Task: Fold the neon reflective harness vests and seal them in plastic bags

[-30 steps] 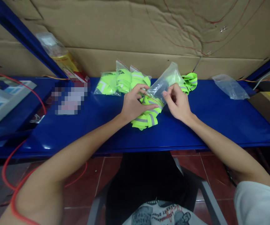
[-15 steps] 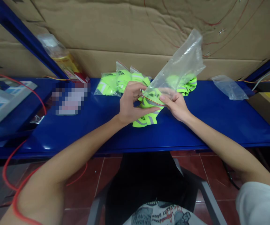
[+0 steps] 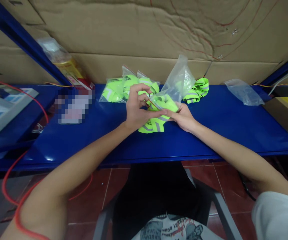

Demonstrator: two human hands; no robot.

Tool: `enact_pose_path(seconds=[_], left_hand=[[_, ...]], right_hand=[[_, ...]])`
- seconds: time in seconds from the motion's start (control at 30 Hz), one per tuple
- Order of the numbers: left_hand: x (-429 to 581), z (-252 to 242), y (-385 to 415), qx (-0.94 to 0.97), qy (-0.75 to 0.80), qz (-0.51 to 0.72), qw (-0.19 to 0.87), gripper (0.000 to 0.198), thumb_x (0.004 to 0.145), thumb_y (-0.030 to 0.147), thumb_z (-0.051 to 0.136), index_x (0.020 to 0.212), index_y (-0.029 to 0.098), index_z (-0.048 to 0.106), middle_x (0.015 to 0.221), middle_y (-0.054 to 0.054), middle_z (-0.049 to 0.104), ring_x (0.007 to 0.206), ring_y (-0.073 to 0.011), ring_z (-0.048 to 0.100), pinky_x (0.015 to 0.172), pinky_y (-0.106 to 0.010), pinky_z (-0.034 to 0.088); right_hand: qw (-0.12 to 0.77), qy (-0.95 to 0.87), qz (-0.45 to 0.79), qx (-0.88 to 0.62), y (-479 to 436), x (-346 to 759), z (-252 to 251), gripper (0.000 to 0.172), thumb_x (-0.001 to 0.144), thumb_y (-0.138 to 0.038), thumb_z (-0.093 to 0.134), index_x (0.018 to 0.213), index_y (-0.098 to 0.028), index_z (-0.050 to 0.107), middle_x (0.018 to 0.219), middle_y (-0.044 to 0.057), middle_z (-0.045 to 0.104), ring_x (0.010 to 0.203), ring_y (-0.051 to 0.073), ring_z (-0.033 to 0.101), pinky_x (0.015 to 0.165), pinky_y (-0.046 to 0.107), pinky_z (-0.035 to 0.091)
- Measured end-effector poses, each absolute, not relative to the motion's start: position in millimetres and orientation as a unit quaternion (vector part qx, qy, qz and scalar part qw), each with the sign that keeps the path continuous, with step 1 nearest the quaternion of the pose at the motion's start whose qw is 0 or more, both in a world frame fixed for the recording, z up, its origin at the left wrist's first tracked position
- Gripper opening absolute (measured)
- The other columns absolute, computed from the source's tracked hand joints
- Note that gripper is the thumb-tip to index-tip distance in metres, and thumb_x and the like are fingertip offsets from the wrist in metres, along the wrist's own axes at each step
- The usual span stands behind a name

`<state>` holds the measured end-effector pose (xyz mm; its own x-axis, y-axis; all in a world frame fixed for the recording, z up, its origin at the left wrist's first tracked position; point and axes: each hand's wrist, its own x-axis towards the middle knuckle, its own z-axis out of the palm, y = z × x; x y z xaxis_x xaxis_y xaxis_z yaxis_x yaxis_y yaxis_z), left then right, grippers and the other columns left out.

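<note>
My left hand (image 3: 136,111) grips the red-edged mouth of a clear zip bag (image 3: 177,75) between thumb and fingers. At the bag's other side, my right hand (image 3: 186,119) holds it from beneath, thumb pressed near the mouth. A neon yellow-green reflective strap bundle (image 3: 164,102) shows at the bag's mouth, part of it seemingly inside. More of the same strap, with grey stripes, hangs below my hands over the table. How far the bundle sits inside is hard to tell. Some fingers of my right hand are hidden behind the bag.
Several bagged strap bundles (image 3: 114,90) lie behind my left hand. A loose strap bundle (image 3: 200,89) rests behind my right. On the blue table (image 3: 224,130) are a flat clear bag (image 3: 244,92), an open cardboard box (image 3: 282,115) at right, and a bottle (image 3: 64,63) at left.
The bag's upper part has dropped and folded back from its upright stretch. My right hand has shifted slightly lower, its thumb now closer to my left thumb.
</note>
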<state>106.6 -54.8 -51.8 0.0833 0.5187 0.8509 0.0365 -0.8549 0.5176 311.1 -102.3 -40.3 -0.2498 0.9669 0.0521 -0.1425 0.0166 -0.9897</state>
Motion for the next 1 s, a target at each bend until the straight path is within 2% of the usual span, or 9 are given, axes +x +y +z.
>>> enact_pose_path(seconds=[0.13, 0.23, 0.3, 0.33, 0.47, 0.6, 0.77, 0.9, 1.0], left_hand=[[98, -53, -50, 0.695, 0.211, 0.614, 0.310, 0.076, 0.080, 0.076, 0.088, 0.132, 0.033, 0.055, 0.122, -0.004, 0.066, 0.085, -0.0118, 0.071, 0.067, -0.025, 0.057], [89, -56, -43, 0.717, 0.204, 0.552, 0.374, 0.091, 0.071, 0.077, 0.094, 0.143, 0.034, 0.060, 0.136, -0.008, 0.070, 0.108, -0.0209, 0.076, 0.087, -0.032, 0.065], [86, -57, -43, 0.748, 0.231, 0.490, 0.384, 0.102, 0.061, 0.068, 0.103, 0.147, 0.032, 0.063, 0.137, -0.010, 0.073, 0.119, -0.0269, 0.075, 0.095, -0.036, 0.065], [86, -57, -45, 0.760, 0.251, 0.461, 0.384, 0.100, 0.060, 0.063, 0.105, 0.146, 0.029, 0.066, 0.135, -0.011, 0.075, 0.120, -0.0284, 0.075, 0.096, -0.038, 0.065], [92, -56, -55, 0.757, 0.317, 0.421, 0.387, 0.073, 0.071, 0.051, 0.102, 0.131, 0.019, 0.079, 0.125, -0.014, 0.081, 0.107, -0.0267, 0.080, 0.086, -0.036, 0.067], [95, -54, -57, 0.747, 0.333, 0.450, 0.359, 0.061, 0.069, 0.049, 0.103, 0.119, 0.018, 0.085, 0.119, -0.012, 0.084, 0.105, -0.0263, 0.080, 0.086, -0.037, 0.068], [96, -54, -57, 0.736, 0.334, 0.451, 0.379, 0.057, 0.068, 0.052, 0.103, 0.113, 0.020, 0.088, 0.113, -0.010, 0.086, 0.099, -0.0260, 0.081, 0.082, -0.036, 0.068], [100, -58, -57, 0.715, 0.333, 0.467, 0.399, 0.056, 0.069, 0.053, 0.103, 0.110, 0.019, 0.085, 0.111, -0.010, 0.086, 0.097, -0.0249, 0.081, 0.079, -0.034, 0.068], [103, -61, -59, 0.715, 0.320, 0.468, 0.410, 0.077, 0.068, 0.053, 0.104, 0.133, 0.025, 0.074, 0.121, -0.010, 0.082, 0.094, -0.0233, 0.081, 0.074, -0.032, 0.067]], right_hand=[[0.518, -0.522, 0.546, -0.401, -99, 315, -37, 0.060, 0.069, -0.057, 0.102, 0.115, -0.023, 0.083, 0.107, 0.005, 0.086, 0.093, 0.025, 0.083, 0.077, 0.040, 0.075], [0.552, -0.529, 0.490, -0.419, -93, 324, -35, 0.063, 0.067, -0.059, 0.101, 0.116, -0.023, 0.082, 0.109, 0.006, 0.086, 0.097, 0.030, 0.083, 0.079, 0.048, 0.075], [0.561, -0.540, 0.462, -0.424, -87, 331, -35, 0.063, 0.068, -0.061, 0.100, 0.115, -0.023, 0.082, 0.112, 0.007, 0.086, 0.102, 0.033, 0.083, 0.082, 0.051, 0.075], [0.563, -0.545, 0.452, -0.426, -85, 334, -35, 0.063, 0.069, -0.062, 0.100, 0.115, -0.023, 0.082, 0.114, 0.007, 0.086, 0.105, 0.034, 0.083, 0.084, 0.053, 0.075], [0.563, -0.557, 0.429, -0.435, -81, 341, -34, 0.062, 0.069, -0.063, 0.099, 0.113, -0.023, 0.083, 0.116, 0.008, 0.086, 0.108, 0.036, 0.083, 0.089, 0.055, 0.075], [0.530, -0.588, 0.421, -0.443, -83, 342, -29, 0.062, 0.065, -0.062, 0.102, 0.109, -0.022, 0.085, 0.117, 0.010, 0.086, 0.110, 0.038, 0.083, 0.097, 0.057, 0.073], [0.487, -0.593, 0.455, -0.453, -86, 343, -22, 0.067, 0.066, -0.065, 0.100, 0.113, -0.019, 0.084, 0.116, 0.012, 0.086, 0.110, 0.039, 0.083, 0.088, 0.056, 0.076], [0.468, -0.583, 0.485, -0.454, -86, 347, -19, 0.074, 0.068, -0.064, 0.100, 0.122, -0.018, 0.081, 0.126, 0.014, 0.084, 0.118, 0.040, 0.081, 0.091, 0.055, 0.076], [0.453, -0.581, 0.504, -0.451, -86, 348, -17, 0.074, 0.071, -0.064, 0.098, 0.127, -0.020, 0.080, 0.130, 0.014, 0.082, 0.120, 0.041, 0.079, 0.093, 0.057, 0.075]])
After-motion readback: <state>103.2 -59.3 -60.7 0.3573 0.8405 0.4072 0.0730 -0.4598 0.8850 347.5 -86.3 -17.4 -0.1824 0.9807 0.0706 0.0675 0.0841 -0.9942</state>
